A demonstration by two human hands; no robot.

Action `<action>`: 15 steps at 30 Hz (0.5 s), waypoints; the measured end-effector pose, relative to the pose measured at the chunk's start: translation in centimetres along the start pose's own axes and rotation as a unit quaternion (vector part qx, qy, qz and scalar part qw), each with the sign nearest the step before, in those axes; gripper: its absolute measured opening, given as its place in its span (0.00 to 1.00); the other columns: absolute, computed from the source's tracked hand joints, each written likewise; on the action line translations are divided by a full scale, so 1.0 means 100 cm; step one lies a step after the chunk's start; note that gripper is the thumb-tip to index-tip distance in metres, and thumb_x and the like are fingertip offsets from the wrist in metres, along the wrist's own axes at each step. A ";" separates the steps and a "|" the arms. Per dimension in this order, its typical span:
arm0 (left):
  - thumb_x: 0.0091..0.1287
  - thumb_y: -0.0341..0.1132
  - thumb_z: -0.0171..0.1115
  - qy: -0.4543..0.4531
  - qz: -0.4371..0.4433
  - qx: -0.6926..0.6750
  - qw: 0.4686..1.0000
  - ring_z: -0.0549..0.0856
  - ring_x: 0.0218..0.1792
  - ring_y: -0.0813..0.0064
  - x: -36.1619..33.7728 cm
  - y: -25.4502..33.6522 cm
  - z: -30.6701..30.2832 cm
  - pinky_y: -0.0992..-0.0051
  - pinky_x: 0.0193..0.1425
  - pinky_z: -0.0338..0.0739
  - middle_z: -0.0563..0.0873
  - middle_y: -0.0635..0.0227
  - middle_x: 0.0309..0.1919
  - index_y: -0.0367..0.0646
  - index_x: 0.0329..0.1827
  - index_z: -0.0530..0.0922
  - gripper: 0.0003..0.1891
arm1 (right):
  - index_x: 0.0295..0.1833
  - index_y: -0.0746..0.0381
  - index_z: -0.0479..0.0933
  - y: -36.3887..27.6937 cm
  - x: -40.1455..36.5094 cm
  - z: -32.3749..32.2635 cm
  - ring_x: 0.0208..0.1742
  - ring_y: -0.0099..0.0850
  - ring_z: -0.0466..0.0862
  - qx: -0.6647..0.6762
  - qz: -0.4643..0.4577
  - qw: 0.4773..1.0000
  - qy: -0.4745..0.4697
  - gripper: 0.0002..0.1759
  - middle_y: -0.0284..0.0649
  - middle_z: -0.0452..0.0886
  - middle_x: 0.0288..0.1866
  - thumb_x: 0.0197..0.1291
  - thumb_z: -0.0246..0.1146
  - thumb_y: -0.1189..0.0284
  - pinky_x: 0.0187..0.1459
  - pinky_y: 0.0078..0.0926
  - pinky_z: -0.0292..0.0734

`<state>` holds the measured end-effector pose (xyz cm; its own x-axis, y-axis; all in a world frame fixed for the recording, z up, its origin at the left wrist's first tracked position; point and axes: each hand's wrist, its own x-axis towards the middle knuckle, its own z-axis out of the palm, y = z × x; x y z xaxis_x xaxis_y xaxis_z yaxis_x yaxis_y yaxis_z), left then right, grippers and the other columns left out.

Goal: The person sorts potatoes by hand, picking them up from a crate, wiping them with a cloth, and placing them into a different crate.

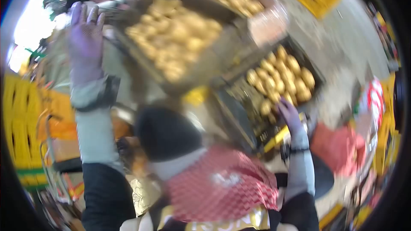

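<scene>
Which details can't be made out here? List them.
All in the head view:
Right hand's grip: fingertips indistinct against the potatoes.
Potatoes in the large crate: outlines blurred.
White print on the cloth: blurred.
Lettering: cut off by the bottom edge.

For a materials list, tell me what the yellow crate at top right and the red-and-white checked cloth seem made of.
The yellow crate looks like hard, fairly matt plastic, judging by its even colour and stiff, straight edges. The checked cloth seems a soft, dull fabric, perhaps cotton, as it drapes loosely; blur hides the weave.
</scene>
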<state>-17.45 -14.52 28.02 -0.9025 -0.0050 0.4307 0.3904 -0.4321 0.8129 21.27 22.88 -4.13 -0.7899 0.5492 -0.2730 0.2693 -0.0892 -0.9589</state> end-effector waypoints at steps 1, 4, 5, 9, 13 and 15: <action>0.78 0.36 0.47 -0.088 -0.062 -0.022 0.994 0.65 0.72 0.53 -0.034 -0.018 0.010 0.50 0.77 0.62 0.66 0.52 0.70 0.33 0.71 0.62 0.23 | 0.52 0.64 0.77 0.009 0.010 -0.006 0.33 0.19 0.75 0.001 0.010 1.000 -0.003 0.13 0.32 0.78 0.36 0.69 0.62 0.67 0.34 0.18 0.71; 0.79 0.42 0.46 -0.349 -0.043 0.212 0.912 0.68 0.72 0.53 -0.161 -0.074 0.073 0.53 0.77 0.61 0.69 0.52 0.70 0.34 0.74 0.61 0.27 | 0.63 0.66 0.75 0.032 0.023 -0.018 0.49 0.29 0.83 -0.160 0.031 0.987 0.008 0.25 0.45 0.84 0.52 0.65 0.65 0.63 0.52 0.25 0.78; 0.79 0.42 0.46 -0.398 -0.145 0.165 0.890 0.68 0.72 0.54 -0.188 -0.094 0.083 0.54 0.77 0.61 0.68 0.53 0.71 0.35 0.74 0.61 0.27 | 0.63 0.65 0.75 0.020 0.028 -0.012 0.50 0.31 0.84 -0.175 0.065 0.982 0.010 0.27 0.47 0.84 0.54 0.63 0.66 0.62 0.53 0.26 0.78; 0.80 0.38 0.43 -0.526 -0.335 0.089 0.777 0.69 0.72 0.61 -0.255 -0.156 0.091 0.59 0.75 0.62 0.66 0.58 0.73 0.37 0.77 0.58 0.26 | 0.59 0.60 0.80 0.030 0.056 -0.001 0.55 0.41 0.85 -0.469 0.130 0.864 -0.127 0.23 0.48 0.85 0.53 0.60 0.67 0.62 0.57 0.34 0.78; 0.80 0.35 0.41 -0.469 -0.473 0.008 0.746 0.71 0.71 0.64 -0.261 -0.179 0.092 0.64 0.74 0.63 0.65 0.60 0.73 0.36 0.76 0.58 0.25 | 0.53 0.60 0.83 0.139 0.079 0.032 0.53 0.46 0.85 -0.607 0.168 0.690 -0.357 0.20 0.50 0.85 0.53 0.56 0.67 0.64 0.56 0.40 0.79; 0.80 0.33 0.41 -0.477 -0.470 0.037 0.742 0.71 0.71 0.65 -0.253 -0.190 0.097 0.65 0.74 0.64 0.64 0.61 0.73 0.35 0.76 0.58 0.24 | 0.50 0.62 0.85 0.132 0.044 0.054 0.50 0.46 0.87 -0.641 0.066 0.679 -0.353 0.17 0.53 0.86 0.48 0.61 0.60 0.65 0.51 0.42 0.82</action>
<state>-0.22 2.52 5.48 -0.2570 0.9224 -0.2883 -0.2899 0.2111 0.9335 18.35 19.62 -18.46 -0.6579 0.0313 -0.7524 0.2639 0.9454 -0.1915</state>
